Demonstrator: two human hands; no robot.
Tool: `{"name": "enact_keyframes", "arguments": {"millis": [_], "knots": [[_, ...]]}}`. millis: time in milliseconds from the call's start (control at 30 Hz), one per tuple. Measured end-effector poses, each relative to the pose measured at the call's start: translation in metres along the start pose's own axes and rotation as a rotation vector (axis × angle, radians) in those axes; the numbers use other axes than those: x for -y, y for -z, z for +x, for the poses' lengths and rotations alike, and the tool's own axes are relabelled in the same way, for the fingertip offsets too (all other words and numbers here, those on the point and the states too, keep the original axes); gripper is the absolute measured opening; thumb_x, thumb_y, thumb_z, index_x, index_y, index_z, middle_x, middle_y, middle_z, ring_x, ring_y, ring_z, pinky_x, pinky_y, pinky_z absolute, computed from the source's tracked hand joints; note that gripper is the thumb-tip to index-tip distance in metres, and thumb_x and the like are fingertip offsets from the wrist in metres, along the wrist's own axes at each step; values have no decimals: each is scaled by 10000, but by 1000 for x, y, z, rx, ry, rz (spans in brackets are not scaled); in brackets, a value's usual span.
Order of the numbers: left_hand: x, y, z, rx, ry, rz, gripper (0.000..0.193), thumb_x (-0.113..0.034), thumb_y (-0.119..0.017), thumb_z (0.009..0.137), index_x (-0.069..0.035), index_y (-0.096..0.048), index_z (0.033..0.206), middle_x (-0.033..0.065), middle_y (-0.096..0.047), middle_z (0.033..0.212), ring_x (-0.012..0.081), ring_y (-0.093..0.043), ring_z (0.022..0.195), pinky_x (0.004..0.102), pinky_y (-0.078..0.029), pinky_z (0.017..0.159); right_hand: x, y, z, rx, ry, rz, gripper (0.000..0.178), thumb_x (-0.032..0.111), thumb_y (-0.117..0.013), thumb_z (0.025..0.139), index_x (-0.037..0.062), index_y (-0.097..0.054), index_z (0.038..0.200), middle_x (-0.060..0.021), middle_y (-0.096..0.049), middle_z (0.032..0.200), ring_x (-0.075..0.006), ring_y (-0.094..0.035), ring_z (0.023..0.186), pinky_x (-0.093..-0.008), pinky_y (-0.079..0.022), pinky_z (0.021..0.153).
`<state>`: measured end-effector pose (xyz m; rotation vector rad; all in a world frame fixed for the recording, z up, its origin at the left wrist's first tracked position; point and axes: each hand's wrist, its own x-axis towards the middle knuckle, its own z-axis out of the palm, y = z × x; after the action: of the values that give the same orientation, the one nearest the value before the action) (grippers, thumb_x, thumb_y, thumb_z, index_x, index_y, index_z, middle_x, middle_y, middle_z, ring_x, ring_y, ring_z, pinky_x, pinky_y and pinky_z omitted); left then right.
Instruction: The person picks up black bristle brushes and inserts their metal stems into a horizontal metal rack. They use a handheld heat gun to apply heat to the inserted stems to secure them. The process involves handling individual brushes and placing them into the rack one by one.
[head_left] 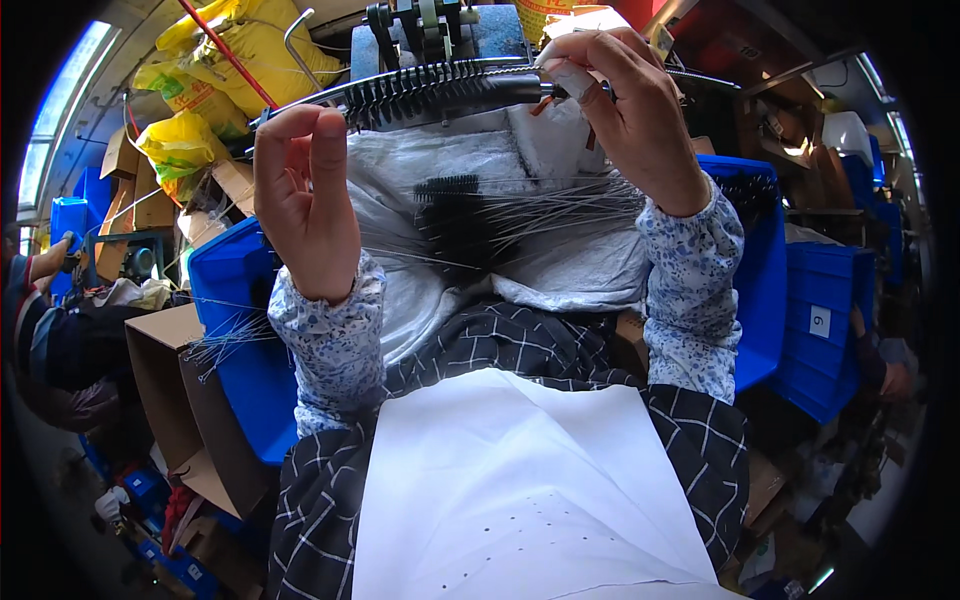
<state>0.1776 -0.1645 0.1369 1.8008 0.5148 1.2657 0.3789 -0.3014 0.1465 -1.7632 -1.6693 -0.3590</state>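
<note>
A black-bristled twisted-wire brush [413, 92] stretches between my raised hands, in front of a dark bar on the machine [505, 30]. Thumb and fingers of my left hand [308, 195] are pinched together at the brush's left end. At its right, my right hand [640, 120] pinches the bare twisted stem, with white tape wrapped on a finger. The exact grip points are partly hidden by my fingers. Below, more wire brushes [455, 225] with black bristles and long thin wires lie on a whitish cloth [590, 270] over my lap.
Blue bins stand close on my left [222, 275] and right [762, 300]; wire ends poke over the left one. An open cardboard box [165, 365] sits beyond it. Yellow sacks [265, 50] are piled far left. Another blue crate [825, 340] is at the right. A person [60, 330] is at far left.
</note>
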Motion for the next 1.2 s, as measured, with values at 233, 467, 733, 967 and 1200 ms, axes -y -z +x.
{"name": "enact_keyframes", "arguments": {"millis": [233, 467, 733, 967, 1200], "knots": [[-1, -1, 0, -8, -27, -10, 141, -192, -553, 828, -60, -506, 839, -21, -502, 738, 22, -414, 611, 160, -318, 546, -1, 0, 3, -14, 25, 12, 166, 179, -534, 813, 100, -548, 959, -84, -554, 901, -220, -556, 842, -304, -475, 702], [-1, -2, 0, -22, -23, 7, 157, -206, -539, 837, -52, -509, 829, -16, -501, 750, 33, -418, 634, 168, -331, 578, -1, 1, 4, -4, 22, 2, 169, 175, -528, 816, 96, -552, 964, -90, -555, 911, -224, -557, 839, -301, -465, 713], [-1, 0, 0, -1, 2, 12, 168, -213, -524, 846, -46, -513, 829, -12, -496, 755, 40, -414, 647, 171, -335, 599, -2, -1, 2, 10, -4, 9, 182, 178, -521, 819, 86, -551, 973, -98, -547, 919, -231, -550, 849, -295, -455, 723], [-1, -3, 1, -21, -43, 7, 225, -279, -523, 841, -54, -527, 851, -16, -480, 662, 43, -388, 583, 175, -310, 531, -2, -1, 3, 47, -35, 40, 195, 184, -519, 820, 75, -546, 979, -106, -541, 908, -225, -549, 843, -293, -461, 710], [0, -2, 0, -30, -69, 3, 184, -243, -528, 841, -60, -525, 858, -18, -488, 710, 39, -402, 608, 172, -320, 551, -1, -3, 5, -8, 21, 37, 182, 174, -518, 821, 84, -541, 977, -97, -540, 908, -216, -558, 837, -289, -475, 702]]}}
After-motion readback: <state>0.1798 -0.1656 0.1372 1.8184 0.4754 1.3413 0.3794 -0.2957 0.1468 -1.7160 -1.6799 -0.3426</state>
